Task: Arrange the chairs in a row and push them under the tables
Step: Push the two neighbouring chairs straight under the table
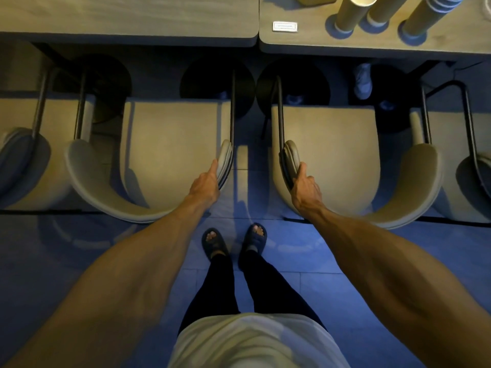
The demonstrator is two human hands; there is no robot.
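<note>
Two beige curved-back chairs stand side by side in front of me, the left chair (170, 144) and the right chair (332, 144), both facing two wooden tables (127, 19). My left hand (207, 181) grips the right armrest end of the left chair. My right hand (305, 184) grips the left armrest end of the right chair. Their seat fronts lie near the table edges, with a narrow gap between the two chairs. More chairs of the same kind stand at the far left (24, 144) and far right (473, 166), partly cut off.
Black round table bases (212, 81) sit under the tables. Tall cardboard tubes (353, 11) and a small white plaque (284, 26) stand on the right table (305, 35). A white shoe (362, 81) shows under it. My feet in dark slippers (233, 240) stand on blue-lit floor tiles.
</note>
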